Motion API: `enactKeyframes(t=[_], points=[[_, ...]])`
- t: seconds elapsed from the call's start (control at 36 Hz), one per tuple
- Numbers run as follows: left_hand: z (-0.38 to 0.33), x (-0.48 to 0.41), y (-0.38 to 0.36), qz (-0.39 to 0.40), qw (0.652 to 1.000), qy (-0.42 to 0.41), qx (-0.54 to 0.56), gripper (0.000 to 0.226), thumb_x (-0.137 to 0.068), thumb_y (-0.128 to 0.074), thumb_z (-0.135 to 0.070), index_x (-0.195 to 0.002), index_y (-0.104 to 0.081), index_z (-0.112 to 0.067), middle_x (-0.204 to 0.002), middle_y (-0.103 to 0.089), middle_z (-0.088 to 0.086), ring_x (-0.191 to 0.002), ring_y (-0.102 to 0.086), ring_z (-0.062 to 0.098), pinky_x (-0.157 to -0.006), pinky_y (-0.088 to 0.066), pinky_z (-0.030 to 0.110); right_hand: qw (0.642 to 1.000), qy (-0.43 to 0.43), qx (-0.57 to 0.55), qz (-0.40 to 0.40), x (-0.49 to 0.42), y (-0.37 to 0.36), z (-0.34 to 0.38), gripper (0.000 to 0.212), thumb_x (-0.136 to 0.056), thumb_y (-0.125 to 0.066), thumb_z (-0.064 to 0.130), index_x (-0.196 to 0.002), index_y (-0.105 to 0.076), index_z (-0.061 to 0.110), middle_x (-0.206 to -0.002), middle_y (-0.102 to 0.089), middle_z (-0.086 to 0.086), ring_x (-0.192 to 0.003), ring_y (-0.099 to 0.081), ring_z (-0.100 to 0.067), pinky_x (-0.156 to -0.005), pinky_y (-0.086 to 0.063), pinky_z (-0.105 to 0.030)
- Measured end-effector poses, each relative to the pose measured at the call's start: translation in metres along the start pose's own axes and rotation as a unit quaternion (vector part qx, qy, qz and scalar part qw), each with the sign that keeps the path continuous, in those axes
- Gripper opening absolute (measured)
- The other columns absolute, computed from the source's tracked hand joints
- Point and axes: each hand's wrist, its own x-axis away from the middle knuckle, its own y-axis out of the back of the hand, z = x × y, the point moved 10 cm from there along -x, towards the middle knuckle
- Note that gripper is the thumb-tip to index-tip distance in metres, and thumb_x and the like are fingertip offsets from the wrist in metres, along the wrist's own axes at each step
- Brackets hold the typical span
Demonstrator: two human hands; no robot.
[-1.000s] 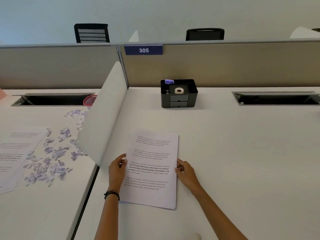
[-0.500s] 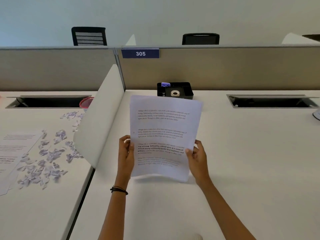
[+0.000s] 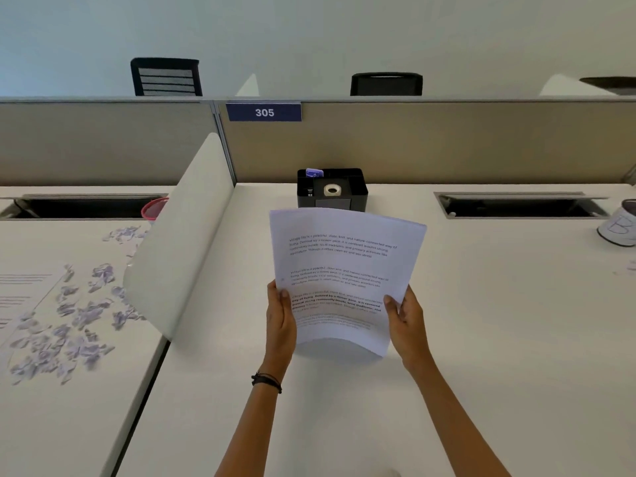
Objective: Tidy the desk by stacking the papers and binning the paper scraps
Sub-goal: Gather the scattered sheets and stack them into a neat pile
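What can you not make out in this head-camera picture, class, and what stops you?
- Red cup: mostly hidden behind the white divider.
- White mug: cut off by the right edge.
- Sheet count in the papers: edges too fine.
- Loose sheets: cut off by the left edge.

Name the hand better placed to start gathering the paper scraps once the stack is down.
Left. The left hand grips the paper stack on the side nearer the scraps, beyond the curved divider; the right hand is farther away.
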Motion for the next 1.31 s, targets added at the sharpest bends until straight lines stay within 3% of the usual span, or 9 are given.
enactKeyframes(t=[0.08, 0.28, 0.47, 0.56, 0.67, 0.89, 1.03, 1.11, 1.31], points=[[-0.011, 0.001, -0.001, -0.011, 1.0, -0.022, 0.014, 0.02, -0.1, -0.023, -0.028, -0.105, -0.043, -0.027, -0.093, -0.056, -0.015, -0.083, -0.057, 0.0, -0.069, -0.049, 0.017, 1.0, 0.015, -0.007, -0.003, -0.001, 0.005, 0.009, 0.041, -0.095, -0.043, 0.006, -0.135, -0.039, 0.013, -0.133, -0.052, -0.008, -0.123, -0.049, -0.016, -0.104, -0.041, -0.034], [-0.006, 0.008, -0.001, -0.032, 0.999, -0.022, 0.039, 0.016, -0.099, -0.025, -0.026, -0.1, -0.041, -0.024, -0.092, -0.053, -0.005, -0.08, -0.054, -0.004, -0.066, -0.047, 0.013, 0.999, 0.023, -0.001, 0.023, 0.003, 0.004, 0.009, 0.055, -0.089, -0.044, 0.024, -0.141, -0.03, 0.009, -0.133, -0.05, -0.005, -0.121, -0.049, -0.008, -0.099, -0.043, -0.021], [0.016, 0.009, 0.0, -0.056, 0.998, 0.008, 0.012, 0.025, -0.1, -0.025, -0.029, -0.099, -0.043, -0.012, -0.084, -0.055, -0.014, -0.073, -0.054, -0.004, -0.061, -0.045, 0.014, 1.0, -0.009, 0.002, 0.016, 0.005, -0.003, -0.012, 0.043, -0.096, -0.039, 0.007, -0.136, -0.035, 0.023, -0.129, -0.052, 0.005, -0.117, -0.05, 0.003, -0.096, -0.041, -0.013], [0.017, 0.003, 0.005, -0.065, 0.998, -0.005, -0.008, 0.026, -0.099, -0.026, -0.031, -0.097, -0.045, -0.013, -0.08, -0.055, -0.021, -0.072, -0.052, -0.002, -0.061, -0.044, 0.015, 1.0, -0.006, 0.0, 0.016, 0.002, -0.004, -0.011, 0.042, -0.096, -0.04, 0.007, -0.137, -0.037, 0.017, -0.131, -0.052, 0.004, -0.119, -0.049, -0.002, -0.101, -0.04, -0.019], [0.016, -0.009, 0.022, -0.066, 0.998, -0.011, -0.02, 0.022, -0.1, -0.036, -0.027, -0.095, -0.055, -0.017, -0.085, -0.062, -0.006, -0.076, -0.057, 0.01, -0.064, -0.048, 0.024, 0.999, -0.008, 0.008, 0.039, -0.004, -0.011, -0.012, 0.036, -0.097, -0.041, 0.009, -0.132, -0.043, 0.017, -0.129, -0.055, 0.004, -0.119, -0.051, -0.005, -0.102, -0.041, -0.023], [0.036, -0.018, 0.066, -0.112, 0.992, 0.05, 0.015, 0.025, -0.094, -0.052, -0.024, -0.116, -0.061, -0.015, -0.095, -0.069, -0.001, -0.077, -0.064, 0.011, -0.065, -0.053, 0.018, 0.989, -0.108, -0.033, 0.091, 0.0, -0.05, -0.042, 0.033, -0.097, -0.043, 0.01, -0.128, -0.05, 0.018, -0.122, -0.061, 0.004, -0.112, -0.057, -0.01, -0.098, -0.045, -0.034], [0.059, -0.015, 0.096, -0.135, 0.988, 0.077, -0.014, 0.021, -0.093, -0.055, -0.021, -0.113, -0.063, -0.02, -0.094, -0.068, 0.0, -0.077, -0.062, 0.014, -0.069, -0.053, 0.024, 0.976, -0.177, -0.052, 0.116, 0.009, -0.08, -0.066, 0.029, -0.095, -0.043, 0.004, -0.115, -0.056, 0.02, -0.114, -0.065, 0.0, -0.105, -0.062, -0.016, -0.095, -0.048, -0.039], [0.072, -0.01, 0.112, -0.152, 0.983, 0.096, -0.03, 0.021, -0.093, -0.055, -0.018, -0.112, -0.063, -0.017, -0.093, -0.067, -0.001, -0.078, -0.061, 0.015, -0.067, -0.051, 0.016, 0.965, -0.217, -0.057, 0.137, 0.014, -0.098, -0.078, 0.027, -0.095, -0.043, 0.004, -0.117, -0.055, 0.014, -0.115, -0.065, -0.006, -0.103, -0.062, -0.021, -0.092, -0.049, -0.042], [0.103, -0.004, 0.143, -0.147, 0.975, 0.145, -0.082, 0.022, -0.091, -0.054, -0.013, -0.111, -0.064, -0.011, -0.093, -0.066, 0.005, -0.076, -0.06, 0.017, -0.066, -0.048, 0.02, 0.943, -0.278, -0.054, 0.174, 0.023, -0.133, -0.096, 0.025, -0.094, -0.043, 0.001, -0.101, -0.056, 0.021, -0.101, -0.064, 0.002, -0.09, -0.062, -0.015, -0.082, -0.051, -0.031]])
